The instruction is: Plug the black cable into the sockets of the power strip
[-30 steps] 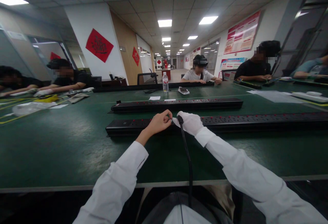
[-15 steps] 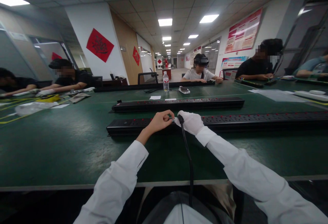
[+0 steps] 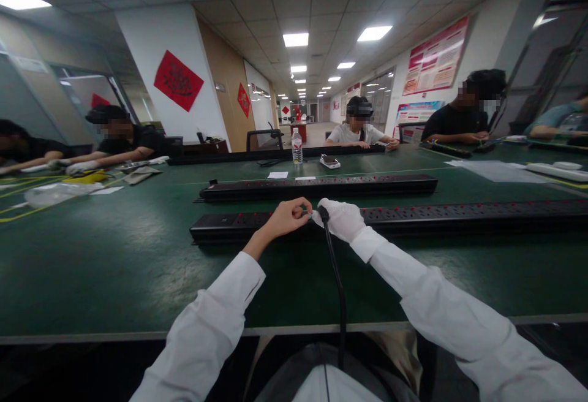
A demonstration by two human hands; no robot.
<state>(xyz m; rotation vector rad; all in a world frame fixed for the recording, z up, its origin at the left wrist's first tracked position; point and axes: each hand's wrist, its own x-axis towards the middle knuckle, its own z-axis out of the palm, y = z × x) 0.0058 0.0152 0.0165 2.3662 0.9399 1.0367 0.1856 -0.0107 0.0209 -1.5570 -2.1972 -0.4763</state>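
Note:
My bare left hand (image 3: 288, 217) is closed in a pinch over the near power strip. Its fingertips meet those of my right hand (image 3: 343, 219), and the small pale bit between them is too tiny to name. A white glove covers my right hand, which is closed around the thick head of a black power cable (image 3: 339, 276). From there the cable hangs down over the table edge towards my lap. Behind and below both hands lies a long black power strip (image 3: 441, 218) with red-marked sockets, partly hidden by them.
Farther back lies a second black power strip (image 3: 321, 187). Beyond it are a water bottle (image 3: 297, 147), a phone (image 3: 329, 161) and white paper slips (image 3: 278, 175). A plastic bag (image 3: 57, 194) rests at left on the green table (image 3: 114, 261). Several people sit around the table.

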